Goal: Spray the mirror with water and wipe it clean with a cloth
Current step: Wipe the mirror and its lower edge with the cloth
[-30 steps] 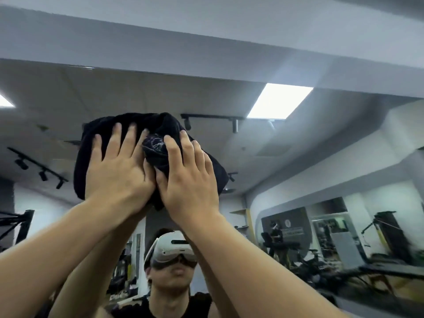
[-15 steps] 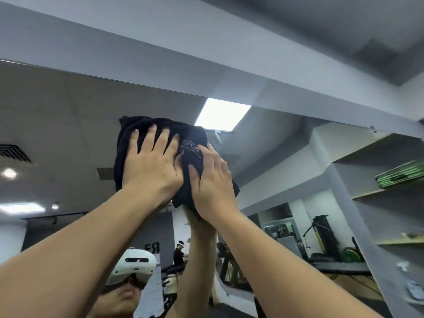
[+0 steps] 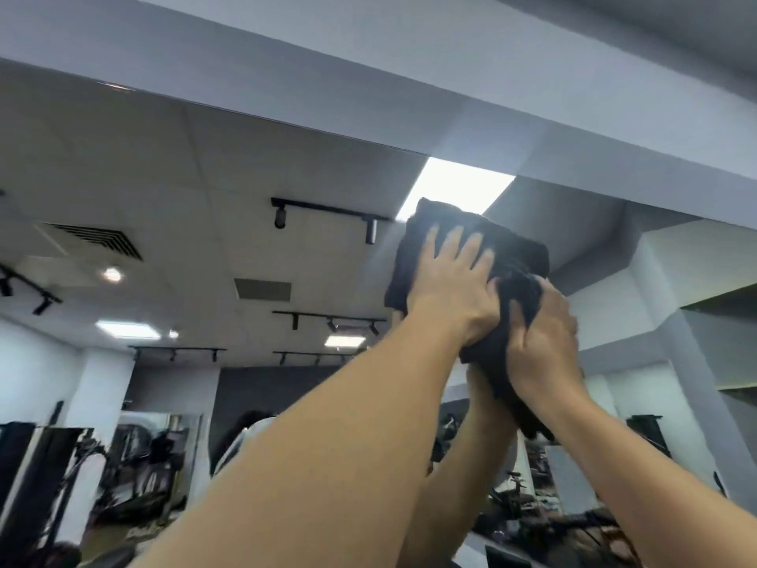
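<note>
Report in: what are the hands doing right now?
Left hand flat, pressing cloth to mirror near its top edge. Right hand grips cloth's lower part. Nothing in the way.

Cloth [image 3: 520,256]: plain black, no pattern readable. Light panel [image 3: 450,186] just behind cloth's top: bright white. Track lights [image 3: 327,211] left of cloth: black. Ceiling tiles [image 3: 205,166] left of cloth: off-white, faint grid. Vent [image 3: 96,239] far left of cloth: dark slatted stripes. Beam [image 3: 368,75] above cloth: pale grey-blue.
</note>
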### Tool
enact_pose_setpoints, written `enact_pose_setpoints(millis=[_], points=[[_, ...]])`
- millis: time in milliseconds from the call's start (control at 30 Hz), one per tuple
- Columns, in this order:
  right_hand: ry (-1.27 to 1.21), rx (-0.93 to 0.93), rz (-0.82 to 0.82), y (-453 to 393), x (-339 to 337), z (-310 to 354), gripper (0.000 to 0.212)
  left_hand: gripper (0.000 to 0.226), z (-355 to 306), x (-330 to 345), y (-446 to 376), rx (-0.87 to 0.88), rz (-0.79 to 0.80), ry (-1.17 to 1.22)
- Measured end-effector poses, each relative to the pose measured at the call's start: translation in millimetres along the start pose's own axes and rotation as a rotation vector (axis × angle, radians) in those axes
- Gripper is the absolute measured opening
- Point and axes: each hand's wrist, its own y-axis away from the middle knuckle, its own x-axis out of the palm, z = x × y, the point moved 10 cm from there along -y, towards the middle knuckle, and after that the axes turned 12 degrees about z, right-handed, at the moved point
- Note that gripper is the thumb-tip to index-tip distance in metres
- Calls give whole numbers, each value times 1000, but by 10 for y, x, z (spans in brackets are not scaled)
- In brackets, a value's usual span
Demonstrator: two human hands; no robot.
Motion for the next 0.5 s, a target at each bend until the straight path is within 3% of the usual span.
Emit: enact_pose_setpoints(millis=[133,267,500], points=[[18,-10,13,186,-83,-132,43,60,-182,143,85,5,31,-19],[4,50,-32,370,-43,17,58,62,-94,196,243,-11,55,-58],[-5,75,-40,760,430,783,64,63,636,89,815,-31,91,-98]])
